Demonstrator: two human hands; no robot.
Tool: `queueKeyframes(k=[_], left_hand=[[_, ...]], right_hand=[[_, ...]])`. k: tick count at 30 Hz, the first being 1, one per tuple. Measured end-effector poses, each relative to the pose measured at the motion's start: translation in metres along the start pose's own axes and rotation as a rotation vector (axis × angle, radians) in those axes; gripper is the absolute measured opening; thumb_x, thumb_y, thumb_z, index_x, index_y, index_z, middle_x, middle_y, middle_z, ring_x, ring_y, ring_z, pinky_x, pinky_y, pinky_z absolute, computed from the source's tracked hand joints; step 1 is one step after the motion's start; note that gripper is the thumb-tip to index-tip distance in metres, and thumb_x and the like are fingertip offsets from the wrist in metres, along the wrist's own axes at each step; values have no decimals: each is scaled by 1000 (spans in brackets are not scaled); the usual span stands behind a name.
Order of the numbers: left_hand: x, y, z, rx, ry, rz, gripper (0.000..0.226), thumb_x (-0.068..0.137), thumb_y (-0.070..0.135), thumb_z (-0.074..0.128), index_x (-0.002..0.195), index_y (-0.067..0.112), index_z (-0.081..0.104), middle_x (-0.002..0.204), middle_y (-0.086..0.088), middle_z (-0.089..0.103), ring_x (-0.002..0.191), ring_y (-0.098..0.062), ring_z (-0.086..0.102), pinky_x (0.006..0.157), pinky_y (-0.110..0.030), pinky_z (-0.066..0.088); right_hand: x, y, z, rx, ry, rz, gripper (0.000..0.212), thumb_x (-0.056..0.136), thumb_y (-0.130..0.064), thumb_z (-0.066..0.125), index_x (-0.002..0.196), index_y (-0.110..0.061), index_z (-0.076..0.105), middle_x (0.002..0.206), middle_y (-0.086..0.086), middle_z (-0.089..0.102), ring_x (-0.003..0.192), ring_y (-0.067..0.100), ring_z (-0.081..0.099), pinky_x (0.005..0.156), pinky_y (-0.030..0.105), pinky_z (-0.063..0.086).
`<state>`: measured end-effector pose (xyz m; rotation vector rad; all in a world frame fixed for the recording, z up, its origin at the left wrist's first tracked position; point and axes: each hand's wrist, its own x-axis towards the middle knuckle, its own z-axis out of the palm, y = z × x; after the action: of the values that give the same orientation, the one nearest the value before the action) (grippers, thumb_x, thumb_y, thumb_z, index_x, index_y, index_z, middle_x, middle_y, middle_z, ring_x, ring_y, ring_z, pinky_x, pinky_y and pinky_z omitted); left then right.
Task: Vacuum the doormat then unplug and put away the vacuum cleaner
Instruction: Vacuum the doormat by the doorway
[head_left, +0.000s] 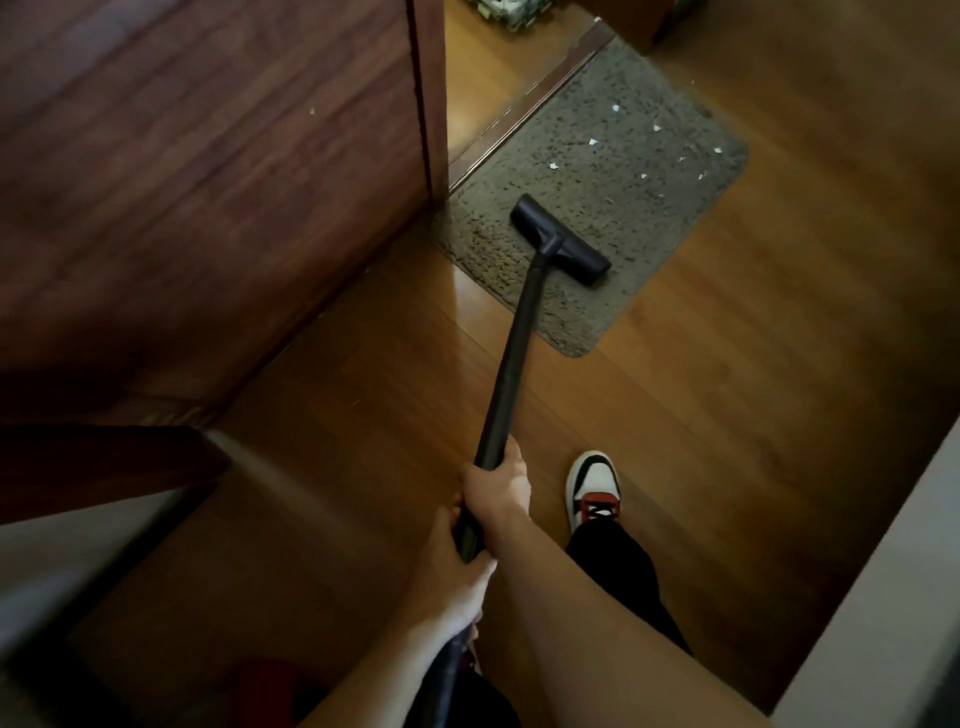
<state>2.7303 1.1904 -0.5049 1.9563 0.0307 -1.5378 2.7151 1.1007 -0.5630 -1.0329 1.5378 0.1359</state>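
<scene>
The black vacuum tube (511, 358) is gripped by both hands. The right hand (498, 486) is wrapped around the tube higher along its length, with fingers curled over it and the forearm reaching in from the lower right. The left hand (457, 566) is closed around the tube just behind the right one, near the point where the ribbed hose (444, 675) begins and drops out of sight at the lower edge.

The tube is slanted forward and down to the floor head (560, 240), which is laid flat on the near left part of the grey doormat (623, 171). The doormat is spread on the wooden floor (727, 389), with its far edge set against the door threshold (524, 104). Small white scraps (592, 142) are scattered over the far half of the doormat, well apart from the floor head.

A dark wooden door (208, 156) is seen at the left, its lower corner just beside the mat. A white, black and red shoe (592, 488) is planted on the floor just right of the hands.
</scene>
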Motion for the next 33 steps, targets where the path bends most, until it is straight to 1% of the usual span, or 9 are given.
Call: queueKeyframes(k=[3,5,11,16,19,23,27,29,33], left_hand=[[12,21,12,38,-3,-6,29,93,24,65,112,23,43,79,-13,63,36,-16,49,39,-28,43],[19,39,22,80,-9,4,27,93,24,64,111,22,43,79,-14,64,37,-18,51,41,-30,46],[39,91,57,134,2,0,26,94,26,63,110,25,42,81,-16,67,43,-20,57,44,-30,51],[55,130,79,131,12,-20,23,94,25,61,108,25,43,82,-17,66,43,-20,56,44,-30,50],[63,151,86,124,11,-18,21,94,23,61,107,22,44,81,-14,64,44,-18,55,44,-29,49],[72,172,91,96,-3,-19,21,94,23,61,106,21,44,78,-11,61,44,-18,53,45,-30,51],[72,180,91,62,-29,-19,22,95,22,60,111,18,44,79,-11,59,42,-16,51,41,-28,48],[70,176,86,61,-36,-15,23,96,22,60,111,19,44,80,-11,59,42,-16,51,40,-27,48],[58,151,71,84,-25,-17,19,95,22,60,105,19,45,79,-12,60,43,-17,52,43,-29,49]], right_hand=[[14,-16,-18,42,15,15,64,92,-9,61,149,-26,39,96,9,69,46,8,63,48,24,54],[26,-28,-33,63,16,33,62,93,-8,61,149,-23,39,91,8,67,41,7,60,46,23,51],[61,-69,-77,40,-1,27,49,92,-9,62,136,-23,45,89,10,68,51,16,64,58,38,63],[87,-97,-104,41,-14,34,56,93,-9,61,142,-22,40,88,8,65,45,11,61,53,31,59],[98,-115,-114,53,-22,50,58,93,-8,61,144,-24,39,87,10,65,47,14,61,56,36,62],[107,-137,-125,59,-21,67,51,94,-5,60,137,-23,41,84,11,63,48,17,60,55,34,59],[110,-142,-125,39,5,58,45,94,-4,60,131,-20,43,87,10,61,45,16,59,54,30,55],[107,-138,-120,40,13,58,47,93,-4,60,133,-20,42,89,10,61,43,14,58,52,29,54],[90,-120,-101,63,3,82,51,94,-5,60,137,-23,40,91,11,62,44,15,58,54,30,55]])
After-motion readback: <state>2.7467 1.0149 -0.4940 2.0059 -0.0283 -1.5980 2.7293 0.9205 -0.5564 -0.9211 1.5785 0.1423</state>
